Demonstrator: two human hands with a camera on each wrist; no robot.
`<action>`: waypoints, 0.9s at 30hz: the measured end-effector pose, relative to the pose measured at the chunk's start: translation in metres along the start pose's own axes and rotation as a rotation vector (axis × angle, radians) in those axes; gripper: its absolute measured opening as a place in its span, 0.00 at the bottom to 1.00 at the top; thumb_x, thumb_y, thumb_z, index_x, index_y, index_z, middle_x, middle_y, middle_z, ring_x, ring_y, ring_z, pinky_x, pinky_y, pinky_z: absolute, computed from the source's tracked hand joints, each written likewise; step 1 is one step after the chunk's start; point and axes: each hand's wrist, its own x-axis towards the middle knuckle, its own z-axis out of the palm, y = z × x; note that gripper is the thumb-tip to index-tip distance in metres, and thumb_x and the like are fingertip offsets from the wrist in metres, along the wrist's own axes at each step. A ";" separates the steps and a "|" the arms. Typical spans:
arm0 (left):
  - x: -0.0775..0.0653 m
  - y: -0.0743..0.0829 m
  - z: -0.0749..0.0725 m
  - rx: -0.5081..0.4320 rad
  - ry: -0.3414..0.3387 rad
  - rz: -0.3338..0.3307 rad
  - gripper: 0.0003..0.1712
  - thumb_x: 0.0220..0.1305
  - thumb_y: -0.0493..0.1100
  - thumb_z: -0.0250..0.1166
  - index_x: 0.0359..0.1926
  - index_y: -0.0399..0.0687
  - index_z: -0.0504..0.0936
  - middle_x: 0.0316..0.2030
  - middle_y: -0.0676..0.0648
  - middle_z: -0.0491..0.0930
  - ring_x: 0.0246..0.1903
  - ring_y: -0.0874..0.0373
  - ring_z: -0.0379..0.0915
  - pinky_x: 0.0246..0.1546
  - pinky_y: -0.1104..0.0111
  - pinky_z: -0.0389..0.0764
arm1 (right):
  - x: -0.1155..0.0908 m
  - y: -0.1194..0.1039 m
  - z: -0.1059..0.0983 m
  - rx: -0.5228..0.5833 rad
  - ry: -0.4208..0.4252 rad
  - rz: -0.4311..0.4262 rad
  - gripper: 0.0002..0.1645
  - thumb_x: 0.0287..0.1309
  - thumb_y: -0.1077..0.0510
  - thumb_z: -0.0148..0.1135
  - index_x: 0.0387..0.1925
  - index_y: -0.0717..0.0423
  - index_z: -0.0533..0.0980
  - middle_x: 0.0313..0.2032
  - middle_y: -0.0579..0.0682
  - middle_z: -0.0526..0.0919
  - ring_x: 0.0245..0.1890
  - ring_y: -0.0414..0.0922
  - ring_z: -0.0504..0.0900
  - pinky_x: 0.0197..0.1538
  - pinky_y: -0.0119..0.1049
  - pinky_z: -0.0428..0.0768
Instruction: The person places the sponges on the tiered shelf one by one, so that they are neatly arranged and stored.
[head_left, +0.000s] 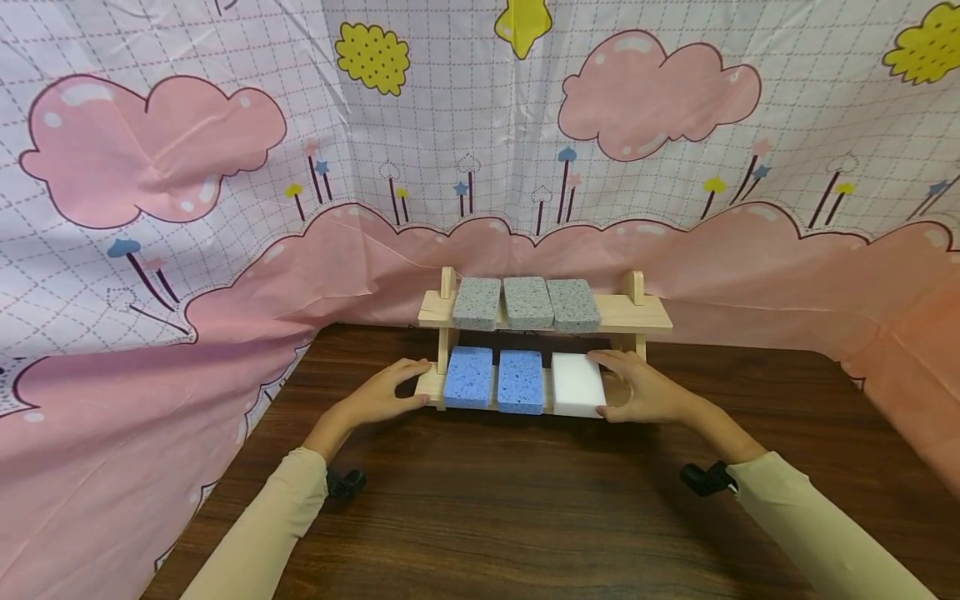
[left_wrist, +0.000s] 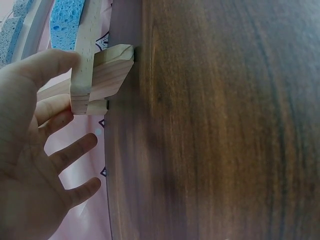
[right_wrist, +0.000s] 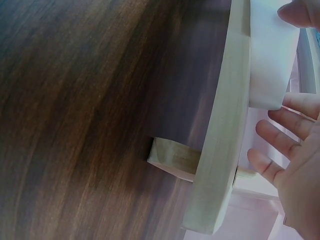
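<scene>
A two-tier wooden rack [head_left: 652,312] stands at the back of the table. On its lower board [right_wrist: 220,140] sit two blue sponges, the left one [head_left: 468,377] and the middle one [head_left: 520,382], with a white sponge block [head_left: 577,383] to their right. My right hand [head_left: 647,392] holds the white block at its right side, thumb on the front corner and fingers behind. At the board's left end, my left hand [head_left: 382,393] pinches the wood between thumb [left_wrist: 55,65] and forefinger, its other fingers spread.
Three grey sponges, left [head_left: 477,302], middle [head_left: 528,302] and right [head_left: 573,305], lie on the rack's upper board. Behind hangs a pink and white cloud-patterned cloth [head_left: 450,108]. The dark wood table [head_left: 510,508] stretches in front.
</scene>
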 end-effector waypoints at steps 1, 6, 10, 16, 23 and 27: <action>0.000 0.000 0.000 0.002 0.001 0.001 0.37 0.69 0.46 0.67 0.74 0.37 0.67 0.72 0.35 0.67 0.71 0.37 0.64 0.70 0.42 0.66 | 0.000 0.000 0.000 0.001 -0.002 0.000 0.55 0.48 0.46 0.78 0.74 0.61 0.64 0.69 0.64 0.71 0.61 0.59 0.71 0.57 0.61 0.73; 0.000 -0.001 0.000 0.001 0.001 0.000 0.37 0.69 0.47 0.67 0.74 0.37 0.67 0.72 0.35 0.67 0.70 0.37 0.64 0.70 0.42 0.66 | 0.000 0.001 0.000 -0.003 -0.007 0.005 0.56 0.49 0.45 0.77 0.74 0.60 0.63 0.70 0.64 0.69 0.62 0.60 0.70 0.58 0.63 0.73; 0.000 -0.002 0.000 0.000 -0.004 -0.008 0.37 0.70 0.47 0.67 0.74 0.38 0.67 0.72 0.35 0.67 0.71 0.37 0.64 0.70 0.41 0.66 | 0.000 0.001 0.000 -0.011 -0.007 0.008 0.56 0.49 0.44 0.77 0.74 0.59 0.64 0.70 0.66 0.68 0.62 0.61 0.70 0.58 0.64 0.73; 0.000 -0.003 0.002 0.012 0.002 -0.007 0.37 0.70 0.48 0.66 0.74 0.39 0.67 0.72 0.35 0.67 0.70 0.37 0.65 0.69 0.41 0.67 | 0.000 0.001 0.000 -0.010 -0.010 0.017 0.56 0.48 0.44 0.77 0.74 0.60 0.64 0.70 0.67 0.67 0.63 0.62 0.70 0.57 0.63 0.74; 0.000 0.000 0.000 0.028 0.019 0.014 0.37 0.68 0.46 0.68 0.73 0.36 0.68 0.70 0.34 0.69 0.70 0.37 0.66 0.70 0.42 0.66 | 0.000 0.002 0.001 0.000 -0.006 -0.005 0.56 0.47 0.45 0.78 0.74 0.60 0.64 0.70 0.67 0.67 0.64 0.62 0.69 0.58 0.64 0.74; 0.000 0.000 0.000 0.033 0.016 0.016 0.37 0.69 0.46 0.67 0.73 0.36 0.68 0.70 0.34 0.69 0.69 0.37 0.66 0.69 0.42 0.67 | 0.000 0.003 0.001 -0.002 -0.007 -0.002 0.56 0.48 0.44 0.78 0.74 0.59 0.64 0.71 0.68 0.66 0.64 0.63 0.69 0.58 0.65 0.74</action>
